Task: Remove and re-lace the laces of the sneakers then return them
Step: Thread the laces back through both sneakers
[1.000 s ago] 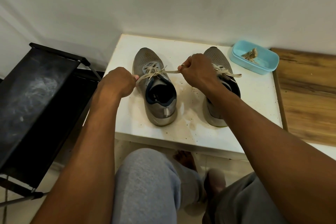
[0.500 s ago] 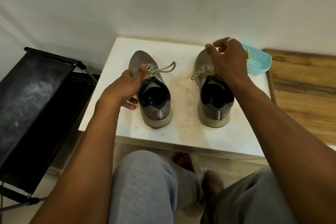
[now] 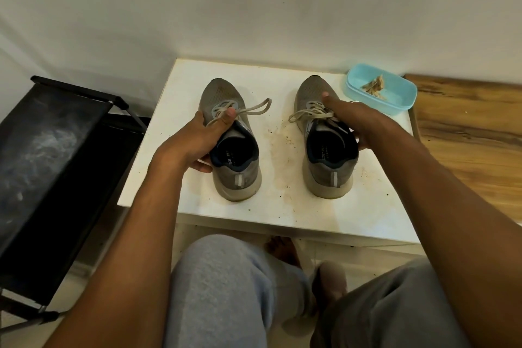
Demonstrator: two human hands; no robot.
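Observation:
Two grey sneakers stand side by side on a small white table (image 3: 282, 206), toes toward the wall. My left hand (image 3: 195, 141) grips the left sneaker (image 3: 237, 175) from its outer side, thumb across the tongue by its beige lace (image 3: 254, 109), whose loop sticks out to the right. My right hand (image 3: 358, 121) clasps the right sneaker (image 3: 327, 178) from its outer side, thumb over the tied beige lace (image 3: 308, 114). Both shoes are laced.
A light blue plastic tub (image 3: 395, 104) with beige scraps inside sits at the table's back right corner. A black folding rack (image 3: 56, 150) stands to the left. A wooden surface (image 3: 466, 135) lies to the right. My knees and bare feet are below the table edge.
A second ago both hands pulled the left sneaker's lace ends apart. They let go; the left hand closed on the left sneaker, and the right hand crossed to grip the right sneaker.

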